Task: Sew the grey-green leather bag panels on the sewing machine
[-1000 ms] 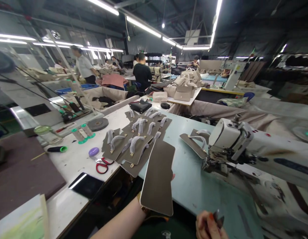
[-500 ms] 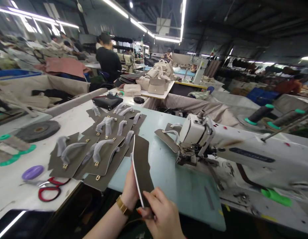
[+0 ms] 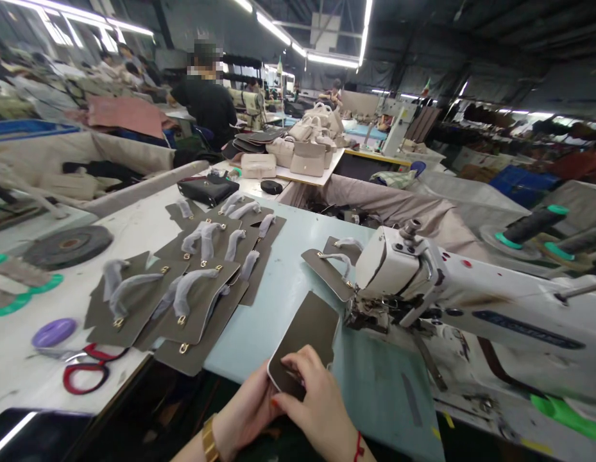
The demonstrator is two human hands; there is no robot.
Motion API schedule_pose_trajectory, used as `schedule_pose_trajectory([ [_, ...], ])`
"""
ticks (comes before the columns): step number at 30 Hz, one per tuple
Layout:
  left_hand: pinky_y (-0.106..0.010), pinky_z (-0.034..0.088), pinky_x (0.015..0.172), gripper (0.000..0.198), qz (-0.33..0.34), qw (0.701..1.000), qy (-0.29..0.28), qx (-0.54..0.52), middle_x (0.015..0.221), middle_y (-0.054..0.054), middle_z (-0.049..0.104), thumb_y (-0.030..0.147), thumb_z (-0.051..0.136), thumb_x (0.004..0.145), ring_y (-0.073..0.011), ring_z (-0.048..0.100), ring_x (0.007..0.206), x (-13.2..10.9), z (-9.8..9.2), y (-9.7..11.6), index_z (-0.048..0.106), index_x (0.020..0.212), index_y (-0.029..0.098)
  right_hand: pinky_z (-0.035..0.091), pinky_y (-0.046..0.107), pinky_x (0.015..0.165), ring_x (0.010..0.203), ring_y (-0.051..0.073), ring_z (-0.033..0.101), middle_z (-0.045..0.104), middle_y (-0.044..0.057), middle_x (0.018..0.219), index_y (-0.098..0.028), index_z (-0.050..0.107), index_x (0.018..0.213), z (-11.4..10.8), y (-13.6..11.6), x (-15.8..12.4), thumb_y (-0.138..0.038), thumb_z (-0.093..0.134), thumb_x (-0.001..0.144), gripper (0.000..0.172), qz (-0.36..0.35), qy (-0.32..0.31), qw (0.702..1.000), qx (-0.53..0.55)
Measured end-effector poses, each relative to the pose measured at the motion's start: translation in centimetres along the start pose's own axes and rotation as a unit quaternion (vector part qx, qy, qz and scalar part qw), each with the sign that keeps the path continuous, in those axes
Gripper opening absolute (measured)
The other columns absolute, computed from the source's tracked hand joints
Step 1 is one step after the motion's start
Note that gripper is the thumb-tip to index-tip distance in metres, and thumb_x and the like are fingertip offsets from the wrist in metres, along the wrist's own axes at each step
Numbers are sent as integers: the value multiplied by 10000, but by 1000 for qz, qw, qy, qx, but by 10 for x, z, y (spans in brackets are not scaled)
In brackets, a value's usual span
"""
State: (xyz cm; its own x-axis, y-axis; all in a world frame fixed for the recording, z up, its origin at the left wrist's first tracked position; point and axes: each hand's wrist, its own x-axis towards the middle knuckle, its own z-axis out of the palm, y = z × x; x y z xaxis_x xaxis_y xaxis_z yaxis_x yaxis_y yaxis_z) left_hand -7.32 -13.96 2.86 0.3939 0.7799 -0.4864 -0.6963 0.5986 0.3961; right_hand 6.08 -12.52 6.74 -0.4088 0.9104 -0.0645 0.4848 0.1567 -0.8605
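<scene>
Firstly, seen inside the cloth-lined bin (image 3: pixel 148 157): dark fabric (image 3: pixel 102 172). Holding brown panel (image 3: pixel 313 321) over the teal tabletop (image 3: pixel 374 385), pinching its near end with right hand (image 3: pixel 321 401); cannot tell closure of left hand (image 3: pixel 249 407). Compared with half a second before, tilting flatter.

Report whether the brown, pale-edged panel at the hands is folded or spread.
Spread: the brown, pale-edged panel shows one broad face reaching past the right hand, with no visible part doubled over. Its underside is hidden.
</scene>
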Motion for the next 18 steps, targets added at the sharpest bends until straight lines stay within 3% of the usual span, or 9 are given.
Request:
schedule_pose_trajectory([
  [4,-349,483,851,566,28,990,-27,133,985,-86,696,642,474,839,-222,639,909,-8,-12,9,641,1054,146,437,226,670,767,144,549,536,-8,830,-164,630,964,-2,16,9,-147,751,677,312,38,-12,983,180],
  [6,-377,431,953,574,60,957,-38,281,1076,-100,671,643,508,818,-250,593,1036,-11,-16,13,627,1078,145,434,231,666,755,144,556,562,7,820,-149,648,968,-4,17,10,-179,684,766,207,27,-18,983,183],
  [8,-374,428,955,508,79,895,-40,436,1103,-102,658,580,551,826,-259,571,1060,-12,-17,16,612,1080,145,428,235,692,786,148,572,593,22,847,-165,675,981,-6,16,9,-153,604,830,168,-21,-19,994,110],
  [10,-365,447,916,459,81,833,-43,545,1092,-103,657,520,567,840,-260,578,1029,-11,-13,21,595,1086,134,421,230,699,809,149,585,615,25,885,-189,684,1006,-9,15,7,-81,571,822,242,-63,-25,998,10],
  [12,-351,456,895,411,83,791,-48,604,1082,-96,659,472,566,857,-251,589,1003,-7,-7,27,593,1089,134,410,223,665,783,147,592,624,17,878,-197,680,981,-15,15,7,-30,569,786,280,-77,-36,993,-82],
  [15,-311,446,907,258,123,732,-101,663,1053,-61,655,365,510,913,-209,594,977,-4,8,41,633,1034,173,394,223,623,732,143,591,617,3,832,-189,652,880,-28,15,7,-43,565,797,189,-95,-44,977,-184],
  [18,-272,449,891,298,174,665,-150,711,1036,-51,632,308,380,971,-174,595,948,-9,22,59,658,994,203,385,230,596,697,144,590,617,4,815,-176,611,851,-43,8,2,-89,541,848,112,-124,-45,961,-244],
])
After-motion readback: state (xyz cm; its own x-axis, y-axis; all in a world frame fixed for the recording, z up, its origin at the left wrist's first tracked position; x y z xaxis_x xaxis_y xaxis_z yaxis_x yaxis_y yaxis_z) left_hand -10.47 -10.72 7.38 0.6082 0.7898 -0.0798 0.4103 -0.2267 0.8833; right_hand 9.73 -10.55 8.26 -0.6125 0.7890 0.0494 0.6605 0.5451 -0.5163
